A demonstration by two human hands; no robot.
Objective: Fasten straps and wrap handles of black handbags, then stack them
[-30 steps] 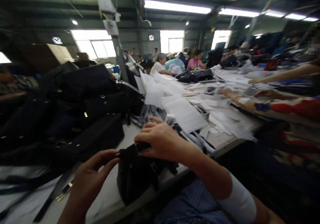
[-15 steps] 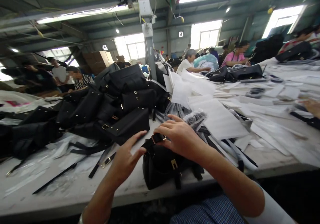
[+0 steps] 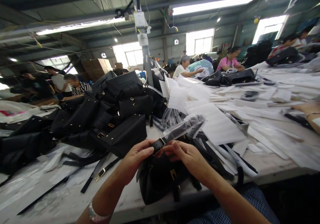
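My left hand (image 3: 140, 152) pinches a black leather strap (image 3: 158, 145) with a gold buckle (image 3: 163, 140), thumb on top and fingers beneath. Close on the right, my right hand (image 3: 183, 152) has its fingers curled in against the strap just below the buckle; its fingertips are partly hidden. Under both hands stands a black handbag (image 3: 155, 184) with a gold clasp (image 3: 173, 174), near the table's front edge. From the buckle a plastic-wrapped strap (image 3: 185, 126) runs up to the right.
Black bags (image 3: 125, 130) are piled at the left. White foam sheets (image 3: 215, 120) and wrapped straps cover the right side. Loose buckled straps (image 3: 101, 174) lie at front left. A metal post (image 3: 147, 64) rises behind. A co-worker's hand (image 3: 310, 112) is at the far right.
My left hand, open before, has closed on the strap by the buckle. My right hand has turned and shifted from over the buckle to its right side. The wrapped strap now shows above the hands.
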